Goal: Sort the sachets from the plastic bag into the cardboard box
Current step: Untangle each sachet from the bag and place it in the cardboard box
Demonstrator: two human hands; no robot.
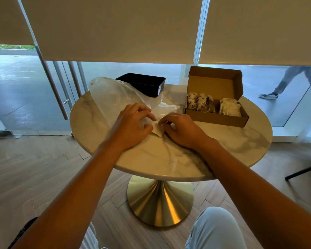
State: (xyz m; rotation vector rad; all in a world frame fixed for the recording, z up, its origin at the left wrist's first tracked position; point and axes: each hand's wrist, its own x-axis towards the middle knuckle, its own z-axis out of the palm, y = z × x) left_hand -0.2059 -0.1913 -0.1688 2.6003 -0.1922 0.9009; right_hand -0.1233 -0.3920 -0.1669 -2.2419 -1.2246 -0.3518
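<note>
Pinching a flat papery sachet (158, 129), both hands (133, 123) (182, 131) meet.

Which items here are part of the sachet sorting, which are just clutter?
In the job: plastic bag; white sachet pinched by left hand and right hand; cardboard box with sorted sachets.
Lying about: black tray; marble table.
</note>
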